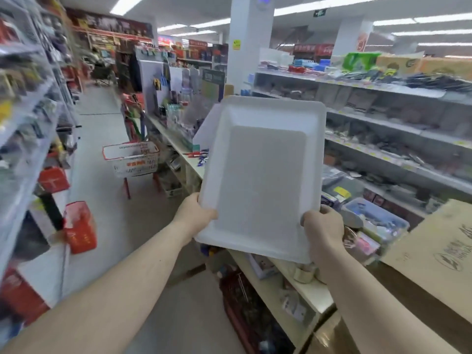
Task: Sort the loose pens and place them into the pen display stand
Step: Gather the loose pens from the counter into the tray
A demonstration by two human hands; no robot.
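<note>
Both hands hold a white tray [263, 175] up over the shop counter [178, 146], tilted so its bare inside faces the person. The left hand [195, 215] grips the tray's near left corner, the right hand [323, 229] its near right corner, fingers curled round the rim. Loose red and blue pens [198, 155] lie on the counter beyond, just left of the tray. A white shopping basket [131, 158] stands in the aisle.
</note>
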